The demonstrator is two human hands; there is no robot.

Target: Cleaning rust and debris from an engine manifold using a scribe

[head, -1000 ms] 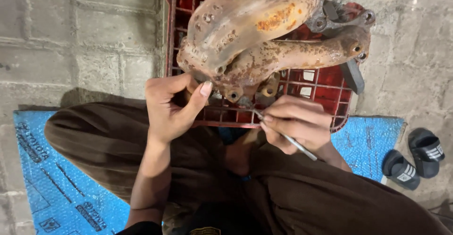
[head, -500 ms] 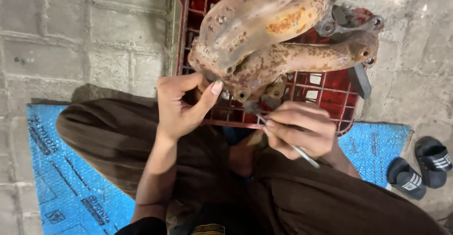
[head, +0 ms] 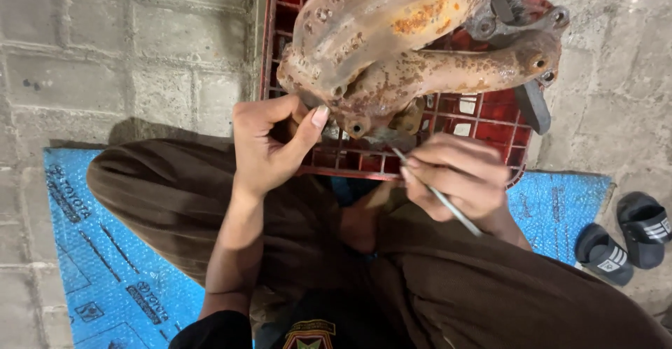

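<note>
A rusty, branching metal pipe casting [head: 406,48] lies on a red plastic crate [head: 483,114]. My left hand [head: 269,146] grips the casting's near lower end, thumb pressed up against its edge. My right hand [head: 458,174] holds a thin grey metal tool [head: 437,193] like a pen. The tool's tip touches the underside of the casting near a small round opening [head: 357,126]. Both hands sit just above my knees, which are covered in brown cloth.
The crate stands on a floor of grey paving blocks [head: 126,55]. A blue padded mat [head: 105,265] lies under me on both sides. A pair of black sandals with white stripes [head: 623,240] rests at the right, beside the mat.
The view has shifted slightly, so the casting and crate sit a little further right and lower. Both hands keep their grips, and the tool stays at the casting's underside.
</note>
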